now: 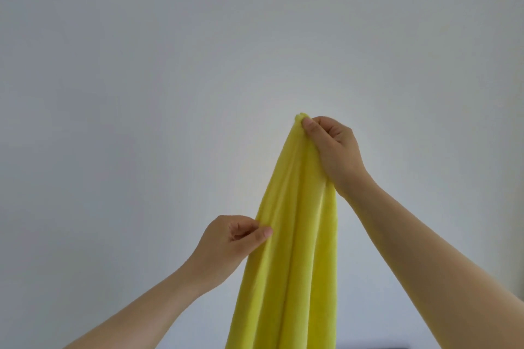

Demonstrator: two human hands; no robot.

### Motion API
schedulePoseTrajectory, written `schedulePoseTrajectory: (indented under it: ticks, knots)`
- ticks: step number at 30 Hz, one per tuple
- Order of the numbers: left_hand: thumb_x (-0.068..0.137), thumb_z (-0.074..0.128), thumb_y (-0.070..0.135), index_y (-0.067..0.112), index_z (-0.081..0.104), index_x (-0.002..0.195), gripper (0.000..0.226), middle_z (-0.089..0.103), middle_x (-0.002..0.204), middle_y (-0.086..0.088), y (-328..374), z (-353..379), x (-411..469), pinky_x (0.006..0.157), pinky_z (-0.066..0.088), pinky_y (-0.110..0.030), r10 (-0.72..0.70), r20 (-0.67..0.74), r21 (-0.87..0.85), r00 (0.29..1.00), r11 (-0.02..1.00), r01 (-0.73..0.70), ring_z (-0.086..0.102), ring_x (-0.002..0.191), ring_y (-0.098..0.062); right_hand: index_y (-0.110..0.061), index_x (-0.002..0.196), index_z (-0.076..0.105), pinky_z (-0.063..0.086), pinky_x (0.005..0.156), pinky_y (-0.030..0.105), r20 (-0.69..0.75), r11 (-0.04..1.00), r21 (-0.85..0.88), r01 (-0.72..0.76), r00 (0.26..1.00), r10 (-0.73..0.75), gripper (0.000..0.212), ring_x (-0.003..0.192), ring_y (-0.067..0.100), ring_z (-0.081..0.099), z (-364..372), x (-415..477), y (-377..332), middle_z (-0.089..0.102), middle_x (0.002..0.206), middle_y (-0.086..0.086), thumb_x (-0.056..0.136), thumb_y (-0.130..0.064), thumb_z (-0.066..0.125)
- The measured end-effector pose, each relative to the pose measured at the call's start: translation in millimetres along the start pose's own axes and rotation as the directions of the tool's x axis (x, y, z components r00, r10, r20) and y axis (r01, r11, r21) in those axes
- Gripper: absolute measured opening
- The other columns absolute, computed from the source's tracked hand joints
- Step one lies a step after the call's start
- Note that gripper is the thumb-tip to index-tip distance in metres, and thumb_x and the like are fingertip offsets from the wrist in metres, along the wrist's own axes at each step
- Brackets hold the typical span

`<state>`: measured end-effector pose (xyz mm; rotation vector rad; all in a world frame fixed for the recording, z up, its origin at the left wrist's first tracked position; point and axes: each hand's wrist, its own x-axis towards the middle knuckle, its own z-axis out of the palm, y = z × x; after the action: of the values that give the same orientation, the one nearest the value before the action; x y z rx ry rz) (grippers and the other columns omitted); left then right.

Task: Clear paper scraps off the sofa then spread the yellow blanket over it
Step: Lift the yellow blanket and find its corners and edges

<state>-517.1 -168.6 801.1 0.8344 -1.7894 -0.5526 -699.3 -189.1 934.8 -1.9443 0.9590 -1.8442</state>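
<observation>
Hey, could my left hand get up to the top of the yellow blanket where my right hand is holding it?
Probably yes. The left hand pinches an edge of the yellow blanket below the right hand, with only bare cloth between them, so it could likely slide up that edge.

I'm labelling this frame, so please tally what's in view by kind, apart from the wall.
yellow blanket: 1
hands: 2 (left hand and right hand, both pinching the blanket)
Total: 3
</observation>
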Motion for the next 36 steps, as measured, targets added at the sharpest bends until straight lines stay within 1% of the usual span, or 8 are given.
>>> schedulePoseTrajectory:
  ticks: [3, 10, 16, 21, 25, 29, 33, 36]
  knots:
    - [0.087, 0.067, 0.031, 0.01, 0.053, 0.056, 0.039, 0.033, 0.046, 0.008, -3.0, 11.1, -5.3, 0.05, 0.026, -0.015, -0.024, 0.04, 0.061, 0.999, 0.998, 0.022, 0.03, 0.046, -0.006, 0.008, 0.079, 0.057, 0.03, 0.057, 0.027, -0.076, 0.997, -0.069, 0.018, 0.997, -0.023, 0.04, 0.063, 0.017, 0.038, -5.6, 19.4, -7.2, 0.04, 0.069, 0.008, 0.095, -0.029, 0.057]
    - [0.087, 0.067, 0.026, 0.01, 0.04, 0.049, 0.049, 0.026, 0.048, 0.004, -20.5, 26.3, -7.3, 0.049, 0.021, -0.019, -0.057, -0.032, 0.043, 0.998, 0.997, 0.059, 0.025, 0.046, -0.006, 0.006, 0.081, 0.059, 0.031, 0.057, 0.027, -0.088, 0.984, -0.171, 0.053, 0.994, -0.069, 0.041, 0.064, 0.015, 0.038, -26.8, 36.3, -9.7, 0.041, 0.07, 0.008, 0.093, -0.033, 0.059]
    - [0.08, 0.069, 0.04, 0.013, 0.073, 0.075, 0.028, 0.068, 0.065, -0.013, -26.8, -15.9, 8.3, 0.063, 0.051, -0.038, -0.035, -0.218, 0.051, 0.975, 0.998, 0.047, 0.063, 0.061, -0.028, 0.002, 0.077, 0.06, 0.028, 0.051, 0.026, -0.131, 0.945, -0.32, 0.061, 0.985, -0.108, 0.041, 0.054, 0.007, 0.034, -66.8, 35.6, 6.2, 0.037, 0.06, -0.001, 0.093, -0.036, 0.058]
    - [0.08, 0.073, 0.021, 0.014, 0.076, 0.088, 0.012, 0.075, 0.086, -0.01, -10.6, -24.6, 10.5, 0.082, 0.056, -0.039, -0.12, 0.091, -0.167, 0.989, 0.977, 0.134, 0.071, 0.082, -0.025, 0.002, 0.075, 0.058, 0.027, 0.049, 0.026, -0.18, 0.94, -0.337, 0.056, 0.976, -0.123, 0.041, 0.052, 0.007, 0.032, -73.9, 38.7, 12.3, 0.035, 0.057, -0.003, 0.094, -0.035, 0.057]
    - [0.075, 0.074, 0.033, 0.012, 0.071, 0.083, 0.022, 0.068, 0.077, -0.003, -5.1, 3.4, -1.1, 0.069, 0.048, -0.027, -0.057, 0.333, -0.101, 0.941, 0.99, 0.096, 0.062, 0.072, -0.015, -0.001, 0.072, 0.056, 0.024, 0.043, 0.018, -0.15, 0.915, -0.4, 0.06, 0.98, -0.13, 0.04, 0.045, 0.004, 0.03, -68.8, 49.6, 6.0, 0.033, 0.056, -0.003, 0.094, -0.034, 0.056]
    - [0.079, 0.074, 0.026, 0.002, 0.054, 0.064, 0.035, 0.04, 0.061, 0.0, -16.6, 19.8, 1.5, 0.056, 0.032, -0.021, -0.091, 0.327, 0.061, 0.941, 0.995, 0.075, 0.038, 0.057, -0.01, 0.005, 0.074, 0.054, 0.023, 0.043, 0.018, -0.155, 0.911, -0.407, 0.07, 0.977, -0.144, 0.043, 0.044, 0.004, 0.029, -67.7, 59.0, -0.7, 0.031, 0.056, -0.003, 0.094, -0.033, 0.056]
    - [0.07, 0.074, 0.048, -0.009, 0.06, 0.077, 0.059, 0.047, 0.065, -0.005, -40.2, 21.7, -3.3, 0.06, 0.035, -0.025, -0.182, 0.338, 0.083, 0.923, 0.983, 0.164, 0.042, 0.061, -0.013, 0.005, 0.075, 0.055, 0.024, 0.043, 0.018, -0.174, 0.927, -0.368, 0.077, 0.973, -0.15, 0.043, 0.044, 0.003, 0.029, -70.9, 61.8, -7.1, 0.032, 0.057, -0.004, 0.094, -0.034, 0.057]
    - [0.075, 0.075, 0.041, -0.002, 0.062, 0.07, 0.045, 0.047, 0.061, -0.001, -52.9, 32.9, -12.0, 0.058, 0.034, -0.022, -0.199, 0.371, 0.102, 0.907, 0.98, 0.173, 0.041, 0.058, -0.01, -0.003, 0.074, 0.057, 0.024, 0.043, 0.017, -0.165, 0.926, -0.364, 0.097, 0.972, -0.166, 0.036, 0.043, 0.002, 0.03, -72.2, 62.8, -12.6, 0.032, 0.056, -0.005, 0.094, -0.033, 0.057]
